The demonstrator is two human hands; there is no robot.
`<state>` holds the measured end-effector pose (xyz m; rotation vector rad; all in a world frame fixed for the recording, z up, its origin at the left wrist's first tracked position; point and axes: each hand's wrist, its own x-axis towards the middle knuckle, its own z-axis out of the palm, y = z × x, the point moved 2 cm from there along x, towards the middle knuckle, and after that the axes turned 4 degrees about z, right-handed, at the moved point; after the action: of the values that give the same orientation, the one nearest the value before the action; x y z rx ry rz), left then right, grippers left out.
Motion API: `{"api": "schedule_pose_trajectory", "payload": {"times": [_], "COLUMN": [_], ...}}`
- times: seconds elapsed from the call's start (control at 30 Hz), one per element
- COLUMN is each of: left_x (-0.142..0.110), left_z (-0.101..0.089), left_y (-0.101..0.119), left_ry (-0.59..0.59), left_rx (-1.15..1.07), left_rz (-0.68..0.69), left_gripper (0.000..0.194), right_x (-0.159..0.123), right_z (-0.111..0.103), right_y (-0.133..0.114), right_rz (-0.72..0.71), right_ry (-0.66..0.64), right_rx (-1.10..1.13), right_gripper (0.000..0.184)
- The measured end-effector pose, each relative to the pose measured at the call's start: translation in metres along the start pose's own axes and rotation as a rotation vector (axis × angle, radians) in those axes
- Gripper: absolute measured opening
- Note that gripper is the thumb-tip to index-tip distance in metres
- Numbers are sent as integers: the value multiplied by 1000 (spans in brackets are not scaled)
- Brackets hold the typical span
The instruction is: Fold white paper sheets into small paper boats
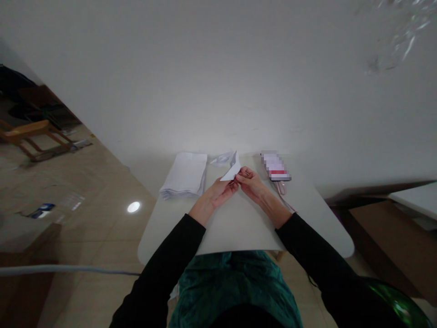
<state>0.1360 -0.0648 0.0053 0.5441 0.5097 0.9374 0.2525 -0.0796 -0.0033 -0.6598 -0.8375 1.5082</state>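
A small folded piece of white paper is held up over the table between my two hands. My left hand supports it from below, palm turned up and fingers curled at its lower edge. The fingers of my right hand pinch its right corner. Behind it on the table lies another folded white paper, partly hidden by the held piece. To the left of my hands rests a thick stack of white paper sheets.
A phone with a pink strap lies at the right on the white table. The table stands against a pale wall. Cardboard boxes are at the right, and a wooden stool is at the far left.
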Motion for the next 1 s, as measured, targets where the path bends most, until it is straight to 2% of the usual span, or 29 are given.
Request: {"api": "schedule_pose_trajectory", "payload": {"times": [0.1, 0.23, 0.33, 0.43, 0.5, 0.6, 0.77, 0.87, 1.0], "left_x": [1, -3, -7, -9, -10, -10, -8, -7, -6], "left_z": [-1, -2, -2, 0, 2, 4, 2, -2, -10], "left_y": [-1, 0, 5, 8, 9, 7, 6, 8, 9], "left_ry": [11, 13, 12, -4, -24, -67, -45, -114, -216], "left_rx": [-5, 24, 18, -33, -56, -64, 41, 127, 312], "left_rz": [24, -60, -141, -158, -154, -141, -85, -46, -85], "left_gripper": [14, 12, 23, 32, 30, 26, 13, 3, 27], "right_x": [1, 2, 2, 2, 3, 3, 4, 3, 4], "right_z": [-2, -5, -5, -4, -4, -6, -7, -7, -9], "right_y": [2, 10, 13, 13, 11, 11, 8, 2, -5], "right_rz": [-36, -19, -22, -30, -15, 14, 10, 31, 66], "right_ry": [63, 96, 93, 74, 70, 91, 65, 37, 27], "right_rx": [-38, -13, 25, 50, 80, 121, 32, 51, 67], "right_gripper": [40, 47, 50, 46, 39, 42, 40, 36, 33]}}
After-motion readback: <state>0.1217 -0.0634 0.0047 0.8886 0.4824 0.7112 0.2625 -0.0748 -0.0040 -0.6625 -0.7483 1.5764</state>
